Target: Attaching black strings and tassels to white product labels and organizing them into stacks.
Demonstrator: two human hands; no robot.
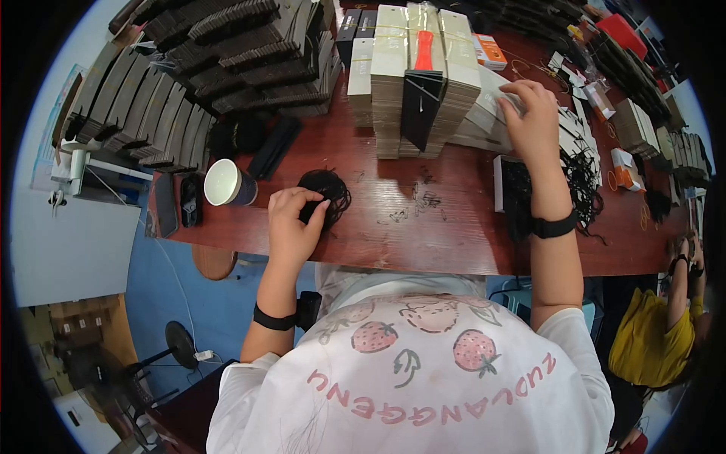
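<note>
My left hand is at the near edge of the table, its thumb and fingers closed on a small coil of black hair-like strands. The palm side and part of the coil are hidden. My right hand reaches over white printed cards beside the tall card stacks, thumb and fingertips at the cards' upper end. Whether it pinches one is unclear. Under my right forearm, a white open box holds black strands. Several small dark clips lie scattered between my hands.
Tall banded card stacks stand ahead, with a red-handled tool against them. Bundled grey cards fill the back left. A paper cup stands left. Loose black strands lie right. Another person in yellow is at far right.
</note>
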